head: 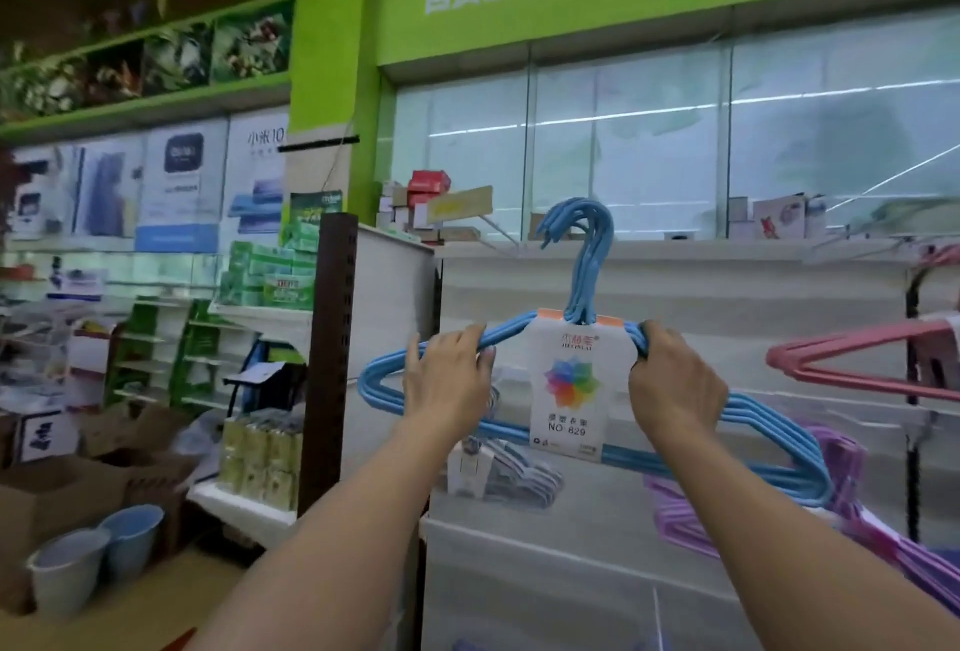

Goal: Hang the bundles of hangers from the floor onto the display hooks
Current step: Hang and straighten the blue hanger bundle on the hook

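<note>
Both hands hold the blue hanger bundle up at centre frame: the left hand has its fingers curled over the upper bar at 9 o'clock of the white label, and the right hand grips at 3 o'clock. Behind, at 4 o'clock, purple hangers hang on the white display (pink hangers at 2 o'clock).

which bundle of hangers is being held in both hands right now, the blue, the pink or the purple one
The blue hanger bundle: left hand and right hand grip its shoulders. The pink bundle and purple bundle sit untouched to the right.
</note>
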`<state>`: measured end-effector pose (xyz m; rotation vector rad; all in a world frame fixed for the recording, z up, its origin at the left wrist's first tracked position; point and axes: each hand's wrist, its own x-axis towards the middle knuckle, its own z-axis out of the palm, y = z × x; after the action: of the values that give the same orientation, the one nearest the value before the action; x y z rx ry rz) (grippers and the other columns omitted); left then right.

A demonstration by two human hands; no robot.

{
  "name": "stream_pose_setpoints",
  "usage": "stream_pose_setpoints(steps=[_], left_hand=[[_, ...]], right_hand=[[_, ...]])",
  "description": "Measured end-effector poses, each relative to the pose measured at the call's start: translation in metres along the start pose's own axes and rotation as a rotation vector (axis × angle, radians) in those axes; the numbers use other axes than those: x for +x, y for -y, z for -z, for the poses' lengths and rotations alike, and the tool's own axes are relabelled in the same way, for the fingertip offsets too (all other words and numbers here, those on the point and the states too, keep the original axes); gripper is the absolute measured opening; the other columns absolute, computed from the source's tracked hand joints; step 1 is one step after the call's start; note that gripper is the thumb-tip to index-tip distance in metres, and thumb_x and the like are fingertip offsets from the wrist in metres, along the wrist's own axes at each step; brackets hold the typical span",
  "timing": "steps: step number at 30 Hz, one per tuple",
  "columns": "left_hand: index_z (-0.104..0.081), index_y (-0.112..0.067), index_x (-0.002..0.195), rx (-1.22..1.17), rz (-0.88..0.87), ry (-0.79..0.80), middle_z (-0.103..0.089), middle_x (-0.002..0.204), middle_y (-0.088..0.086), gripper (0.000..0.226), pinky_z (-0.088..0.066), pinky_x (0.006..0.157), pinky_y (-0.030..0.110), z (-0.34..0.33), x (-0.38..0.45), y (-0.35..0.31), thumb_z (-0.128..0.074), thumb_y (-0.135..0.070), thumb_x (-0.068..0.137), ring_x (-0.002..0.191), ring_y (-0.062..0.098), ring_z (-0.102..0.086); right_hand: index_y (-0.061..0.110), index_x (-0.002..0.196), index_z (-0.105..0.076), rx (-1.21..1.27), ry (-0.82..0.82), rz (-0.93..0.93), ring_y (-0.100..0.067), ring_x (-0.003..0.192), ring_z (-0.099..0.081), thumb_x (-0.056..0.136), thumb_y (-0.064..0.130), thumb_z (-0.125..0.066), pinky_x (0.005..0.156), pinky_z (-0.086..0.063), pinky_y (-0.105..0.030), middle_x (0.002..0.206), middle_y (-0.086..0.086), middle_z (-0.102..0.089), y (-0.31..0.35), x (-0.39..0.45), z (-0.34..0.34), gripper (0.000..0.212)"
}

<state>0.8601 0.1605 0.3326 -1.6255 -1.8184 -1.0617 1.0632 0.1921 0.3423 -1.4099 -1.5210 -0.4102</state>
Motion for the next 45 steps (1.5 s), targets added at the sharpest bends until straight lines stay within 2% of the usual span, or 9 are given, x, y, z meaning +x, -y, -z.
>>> stream_pose_setpoints(steps=[5,9,14,24,27,30,34,40,45], left_hand=[[-0.039,-0.028,0.14,-0.008,0.006,-0.03,-0.057,0.129,-0.002,0.039,-0.016,0.115,0.043,-0.019,0.045,0.012,-0.025,-0.029,0.103,0.122,0.019,-0.047],[-0.041,-0.029,0.139,-0.034,0.035,-0.037,-0.06,0.124,0.001,0.038,-0.021,0.114,0.042,-0.036,0.077,0.02,-0.027,-0.026,0.103,0.118,0.022,-0.049],[-0.043,-0.03,0.137,-0.073,0.054,-0.022,-0.062,0.119,0.002,0.037,-0.025,0.111,0.043,-0.065,0.11,0.04,-0.027,-0.028,0.103,0.112,0.022,-0.052],[-0.049,-0.028,0.131,-0.15,-0.011,-0.001,-0.065,0.112,0.006,0.035,-0.038,0.09,0.037,-0.102,0.182,0.088,-0.03,-0.029,0.102,0.103,0.027,-0.057],[-0.05,-0.027,0.128,-0.148,-0.01,0.008,-0.066,0.108,0.006,0.034,-0.038,0.091,0.038,-0.111,0.192,0.102,-0.029,-0.034,0.102,0.099,0.027,-0.057],[-0.052,-0.026,0.121,-0.177,-0.01,0.023,-0.067,0.104,0.005,0.034,-0.035,0.098,0.04,-0.125,0.199,0.113,-0.026,-0.036,0.102,0.098,0.027,-0.057],[-0.05,-0.023,0.108,-0.222,-0.029,0.047,-0.068,0.093,0.003,0.031,-0.027,0.108,0.042,-0.149,0.204,0.122,-0.024,-0.039,0.101,0.095,0.025,-0.06],[-0.051,-0.025,0.11,-0.253,-0.068,-0.027,-0.067,0.099,-0.001,0.029,-0.031,0.103,0.042,-0.172,0.209,0.137,-0.023,-0.033,0.102,0.099,0.022,-0.06],[-0.053,-0.028,0.113,-0.288,-0.057,-0.001,-0.067,0.102,-0.001,0.031,-0.032,0.103,0.039,-0.187,0.212,0.142,-0.024,-0.031,0.102,0.097,0.021,-0.058]], right_hand=[[0.019,0.111,-0.056,0.015,-0.037,-0.01,-0.026,0.072,-0.046,0.096,0.011,-0.036,0.063,-0.033,-0.032,0.093,-0.008,-0.06,0.013,0.04,-0.029,0.025],[0.019,0.107,-0.054,0.026,-0.029,-0.024,-0.025,0.071,-0.046,0.097,0.012,-0.036,0.063,-0.032,-0.032,0.084,-0.003,-0.05,0.023,0.064,-0.057,0.021],[0.02,0.103,-0.053,0.017,-0.005,-0.027,-0.025,0.072,-0.047,0.097,0.014,-0.037,0.064,-0.033,-0.031,0.083,-0.001,-0.049,0.037,0.089,-0.092,0.018],[0.022,0.084,-0.047,0.004,-0.038,-0.074,-0.026,0.073,-0.049,0.093,0.011,-0.04,0.063,-0.032,-0.03,0.084,0.0,-0.052,0.069,0.13,-0.146,0.016],[0.021,0.084,-0.047,-0.005,-0.046,-0.056,-0.025,0.071,-0.049,0.094,0.013,-0.041,0.061,-0.031,-0.03,0.082,0.0,-0.052,0.079,0.134,-0.162,0.014],[0.022,0.084,-0.045,-0.006,-0.047,-0.057,-0.024,0.07,-0.049,0.094,0.012,-0.039,0.059,-0.03,-0.028,0.083,-0.001,-0.054,0.083,0.131,-0.179,0.015],[0.026,0.1,-0.054,-0.029,-0.041,-0.072,-0.021,0.072,-0.049,0.096,0.014,-0.039,0.062,-0.032,-0.028,0.086,0.002,-0.055,0.081,0.126,-0.199,0.02],[0.026,0.104,-0.054,-0.064,-0.038,0.01,-0.018,0.073,-0.05,0.099,0.02,-0.039,0.062,-0.034,-0.028,0.088,0.004,-0.055,0.089,0.135,-0.215,0.017],[0.024,0.098,-0.053,-0.088,-0.013,0.027,-0.018,0.073,-0.051,0.099,0.021,-0.038,0.061,-0.034,-0.028,0.087,0.004,-0.056,0.086,0.139,-0.227,0.016]])
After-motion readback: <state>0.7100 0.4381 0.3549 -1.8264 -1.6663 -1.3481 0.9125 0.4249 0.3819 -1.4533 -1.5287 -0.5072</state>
